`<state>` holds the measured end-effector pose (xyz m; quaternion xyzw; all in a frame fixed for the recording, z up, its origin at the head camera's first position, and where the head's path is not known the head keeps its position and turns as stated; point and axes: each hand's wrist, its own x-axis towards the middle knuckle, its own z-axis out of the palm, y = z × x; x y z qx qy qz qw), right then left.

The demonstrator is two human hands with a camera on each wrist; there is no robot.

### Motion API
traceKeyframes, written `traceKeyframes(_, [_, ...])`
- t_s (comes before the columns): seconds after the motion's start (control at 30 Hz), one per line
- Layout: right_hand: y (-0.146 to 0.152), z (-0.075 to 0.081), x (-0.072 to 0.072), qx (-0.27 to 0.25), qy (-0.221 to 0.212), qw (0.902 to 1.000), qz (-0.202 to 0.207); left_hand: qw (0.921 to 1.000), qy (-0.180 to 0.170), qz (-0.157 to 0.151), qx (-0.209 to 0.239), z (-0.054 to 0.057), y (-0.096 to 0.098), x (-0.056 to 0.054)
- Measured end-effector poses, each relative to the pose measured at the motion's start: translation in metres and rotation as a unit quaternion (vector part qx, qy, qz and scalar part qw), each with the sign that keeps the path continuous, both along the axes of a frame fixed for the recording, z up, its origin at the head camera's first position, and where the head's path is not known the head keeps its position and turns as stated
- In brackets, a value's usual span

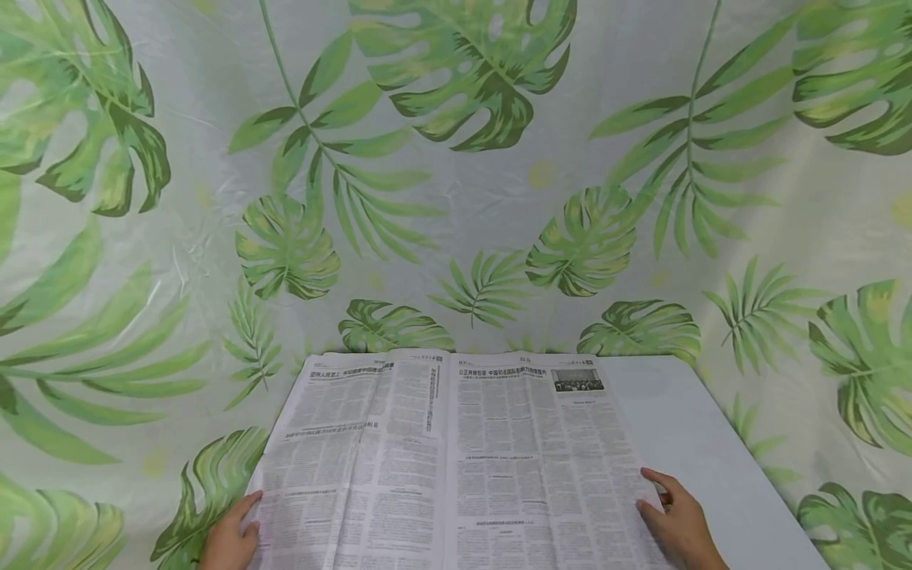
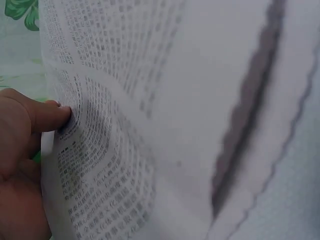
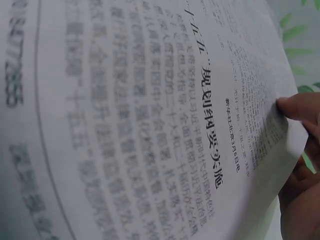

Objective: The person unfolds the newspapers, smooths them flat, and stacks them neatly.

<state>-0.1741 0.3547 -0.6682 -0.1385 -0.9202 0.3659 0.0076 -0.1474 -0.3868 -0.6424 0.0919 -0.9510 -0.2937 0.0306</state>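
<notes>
A wide newspaper (image 1: 492,483) lies spread open in the head view, with a fold down its middle and a small photo near its upper right corner. At its left edge is my left hand (image 1: 232,537). The left wrist view shows the thumb (image 2: 55,116) on the printed side and the other fingers behind, pinching the sheet. My right hand (image 1: 677,518) grips the right edge. In the right wrist view the paper bends up at the edge between the thumb and fingers of that hand (image 3: 302,150). The newspaper's near edge is cut off below the head view.
Under the newspaper is a white tabletop (image 1: 684,427), which shows on the right side. A pale cloth with green leaf prints (image 1: 456,198) hangs behind the table and also shows on both sides of it.
</notes>
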Motion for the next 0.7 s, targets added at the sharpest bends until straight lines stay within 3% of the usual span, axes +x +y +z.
traceKeyframes(0.33, [0.0017,-0.0044,0.0004,0.024,0.002,0.9996,0.016,0.9986,-0.016,0.050,-0.007,-0.0015,-0.0044,0.0012])
traceKeyframes(0.5, [0.0031,-0.0030,0.0009,0.033,0.018,0.9990,0.026,0.9987,0.001,0.039,-0.032,-0.0008,-0.0031,0.0017])
traceKeyframes(0.7, [0.0053,-0.0031,-0.0011,0.050,0.027,0.9977,0.037,0.9977,-0.004,0.032,-0.060,0.0001,-0.0006,-0.0021])
